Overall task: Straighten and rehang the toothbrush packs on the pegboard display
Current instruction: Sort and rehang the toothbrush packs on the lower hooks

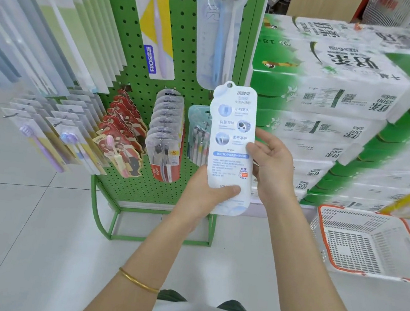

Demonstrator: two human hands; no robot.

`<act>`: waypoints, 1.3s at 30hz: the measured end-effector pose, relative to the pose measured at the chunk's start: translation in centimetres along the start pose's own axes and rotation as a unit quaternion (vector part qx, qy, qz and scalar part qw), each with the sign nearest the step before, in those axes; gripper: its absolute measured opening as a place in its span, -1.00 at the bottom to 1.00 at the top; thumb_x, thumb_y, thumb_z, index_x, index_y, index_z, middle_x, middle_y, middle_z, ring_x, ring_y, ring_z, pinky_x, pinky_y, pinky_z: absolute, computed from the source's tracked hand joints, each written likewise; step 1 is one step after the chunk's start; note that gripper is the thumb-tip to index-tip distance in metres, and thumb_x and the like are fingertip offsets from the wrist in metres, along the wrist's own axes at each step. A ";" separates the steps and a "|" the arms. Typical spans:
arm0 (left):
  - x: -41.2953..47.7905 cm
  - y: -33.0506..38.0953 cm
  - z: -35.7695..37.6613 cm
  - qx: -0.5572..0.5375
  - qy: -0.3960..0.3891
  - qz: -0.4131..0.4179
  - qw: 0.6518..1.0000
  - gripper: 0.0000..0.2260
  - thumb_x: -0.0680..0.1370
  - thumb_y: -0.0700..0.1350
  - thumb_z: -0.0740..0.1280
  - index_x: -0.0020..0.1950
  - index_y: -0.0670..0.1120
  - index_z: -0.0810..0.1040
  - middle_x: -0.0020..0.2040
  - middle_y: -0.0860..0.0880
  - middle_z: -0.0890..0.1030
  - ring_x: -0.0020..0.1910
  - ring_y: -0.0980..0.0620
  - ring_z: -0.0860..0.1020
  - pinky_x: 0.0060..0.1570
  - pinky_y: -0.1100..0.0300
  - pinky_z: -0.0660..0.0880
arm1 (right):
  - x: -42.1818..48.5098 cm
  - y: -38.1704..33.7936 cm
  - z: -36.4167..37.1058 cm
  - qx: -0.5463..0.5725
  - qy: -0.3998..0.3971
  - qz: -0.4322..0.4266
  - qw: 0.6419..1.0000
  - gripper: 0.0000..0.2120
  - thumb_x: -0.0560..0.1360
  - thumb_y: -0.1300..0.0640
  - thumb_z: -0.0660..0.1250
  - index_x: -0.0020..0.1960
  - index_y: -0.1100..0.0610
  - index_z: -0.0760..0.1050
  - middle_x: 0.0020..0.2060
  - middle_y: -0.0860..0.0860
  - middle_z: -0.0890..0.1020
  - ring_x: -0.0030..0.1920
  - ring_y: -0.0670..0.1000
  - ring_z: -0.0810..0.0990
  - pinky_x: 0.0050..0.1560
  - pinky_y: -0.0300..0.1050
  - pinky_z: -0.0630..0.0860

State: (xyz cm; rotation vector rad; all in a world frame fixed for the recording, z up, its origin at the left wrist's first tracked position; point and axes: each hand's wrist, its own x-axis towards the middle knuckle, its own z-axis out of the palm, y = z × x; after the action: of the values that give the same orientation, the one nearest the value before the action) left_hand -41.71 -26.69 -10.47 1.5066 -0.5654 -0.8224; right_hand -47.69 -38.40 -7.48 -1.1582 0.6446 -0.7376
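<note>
I hold a white toothbrush pack (230, 143) upright in front of the green pegboard (150, 50), its printed back facing me and its hang hole at the top. My left hand (206, 197) grips its lower end, thumb pressed over the barcode. My right hand (274, 170) holds its right edge with curled fingers. Right above it a clear pack with blue brushes (220, 31) hangs on the board. Rows of red packs (123, 130) and clear packs (166, 134) hang lower left, and a teal pack (196, 133) sits just behind the held one.
Stacked green-and-white tissue cartons (337, 108) fill the right side. A white basket with an orange rim (368, 244) stands on the tiled floor at the right. More long toothbrush packs (45, 27) crowd the left display. The stand's green frame (103, 217) rests on the floor.
</note>
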 end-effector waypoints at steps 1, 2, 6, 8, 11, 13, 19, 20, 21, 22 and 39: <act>0.0 0.2 0.1 -0.001 0.011 -0.006 1.000 -0.73 0.47 -0.30 0.42 0.15 -0.13 0.59 -0.04 0.05 0.68 -0.14 0.20 0.65 -0.24 0.39 0.52 | 0.0 -0.1 -0.1 -0.008 -0.014 0.001 1.000 -0.73 0.53 0.40 0.24 0.12 0.11 0.51 -0.27 -0.08 0.70 -0.30 -0.11 0.65 -0.39 -0.28 0.49; 0.0 0.4 0.2 0.000 0.022 -0.016 1.000 -0.80 0.49 -0.24 0.42 0.10 -0.09 0.61 -0.08 0.08 0.68 -0.19 0.23 0.64 -0.27 0.40 0.51 | -0.1 -0.1 -0.1 -0.008 -0.025 0.002 1.000 -0.75 0.53 0.40 0.24 0.08 0.12 0.54 -0.28 -0.08 0.70 -0.29 -0.11 0.65 -0.38 -0.28 0.50; 1.1 1.3 0.0 0.009 0.046 -0.063 0.997 -0.91 0.57 0.01 0.32 -0.05 0.06 0.60 -0.12 0.11 0.67 -0.14 0.15 0.65 -0.16 0.28 0.57 | 0.0 -0.3 -0.3 -0.002 -0.041 0.002 0.999 -0.76 0.52 0.39 0.26 0.05 0.11 0.55 -0.23 -0.04 0.71 -0.26 -0.06 0.67 -0.34 -0.22 0.54; 1.7 2.1 -0.2 0.015 0.050 -0.077 0.996 -0.81 0.58 0.11 0.26 0.01 0.05 0.60 -0.12 0.14 0.66 -0.10 0.17 0.63 -0.11 0.24 0.55 | 0.1 -0.4 -0.4 -0.007 -0.046 -0.001 0.999 -0.76 0.52 0.38 0.26 0.06 0.11 0.55 -0.22 -0.04 0.71 -0.25 -0.06 0.67 -0.33 -0.19 0.56; 2.8 3.8 -0.5 0.021 0.070 -0.068 0.995 -0.70 0.57 0.19 0.21 0.10 0.04 0.59 -0.05 0.10 0.68 -0.09 0.14 0.64 -0.14 0.21 0.53 | 0.3 -0.5 -0.5 -0.017 -0.066 -0.004 0.998 -0.76 0.50 0.40 0.27 0.09 0.15 0.55 -0.23 -0.03 0.71 -0.25 -0.05 0.67 -0.35 -0.21 0.54; 3.5 5.2 -0.8 0.005 0.096 -0.045 0.994 -0.72 0.56 0.18 0.23 0.07 0.03 0.59 -0.05 0.07 0.68 -0.13 0.12 0.65 -0.24 0.23 0.51 | 0.3 -0.4 -0.6 -0.026 -0.082 -0.002 0.996 -0.76 0.50 0.40 0.28 0.08 0.16 0.56 -0.24 -0.01 0.71 -0.26 -0.04 0.67 -0.36 -0.22 0.53; 5.5 8.7 -1.7 -0.054 0.154 0.028 0.986 -0.83 0.57 0.06 0.30 -0.15 0.00 0.54 -0.31 0.11 0.63 -0.35 0.15 0.63 -0.29 0.24 0.55 | 0.6 -0.1 -1.2 -0.021 -0.124 0.001 0.992 -0.75 0.49 0.40 0.29 0.04 0.12 0.58 -0.22 0.02 0.71 -0.24 -0.02 0.68 -0.29 -0.18 0.57; 5.7 9.0 -1.8 -0.051 0.169 0.040 0.984 -0.82 0.57 0.05 0.31 -0.16 -0.03 0.53 -0.32 0.10 0.60 -0.37 0.14 0.60 -0.30 0.24 0.53 | 0.7 -0.1 -1.3 -0.025 -0.130 0.003 0.991 -0.76 0.49 0.39 0.30 0.05 0.13 0.58 -0.21 0.03 0.71 -0.23 -0.01 0.68 -0.28 -0.17 0.58; 5.9 9.3 -1.7 -0.046 0.181 0.051 0.981 -0.81 0.56 0.05 0.32 -0.17 -0.03 0.51 -0.33 0.10 0.57 -0.38 0.15 0.58 -0.31 0.25 0.51 | 0.7 -0.2 -1.3 -0.027 -0.133 0.005 0.991 -0.76 0.49 0.39 0.30 0.06 0.14 0.58 -0.20 0.04 0.71 -0.22 0.00 0.68 -0.28 -0.16 0.58; 6.1 9.4 -1.6 -0.043 0.186 0.061 0.980 -0.80 0.56 0.04 0.32 -0.20 -0.03 0.49 -0.37 0.12 0.53 -0.42 0.18 0.56 -0.36 0.28 0.49 | 0.7 -0.3 -1.3 -0.027 -0.137 0.007 0.990 -0.76 0.49 0.38 0.30 0.07 0.14 0.58 -0.19 0.05 0.71 -0.22 0.00 0.68 -0.27 -0.16 0.57; 7.0 11.9 -0.7 -0.125 0.103 0.044 0.986 -0.68 0.61 0.12 0.19 0.14 -0.09 0.53 -0.04 -0.07 0.68 -0.09 -0.06 0.66 0.12 -0.20 0.53 | 1.8 -0.1 -0.1 0.131 -0.323 0.176 0.921 -0.14 0.16 -0.39 0.47 0.27 0.14 0.53 0.18 0.25 0.57 0.13 0.24 0.58 0.15 0.21 0.49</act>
State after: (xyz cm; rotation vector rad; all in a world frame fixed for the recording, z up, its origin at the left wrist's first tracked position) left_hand -35.37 -32.93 0.05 1.3063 -0.3584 -0.6351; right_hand -46.72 -39.87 -7.54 -0.9233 0.1727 -0.1012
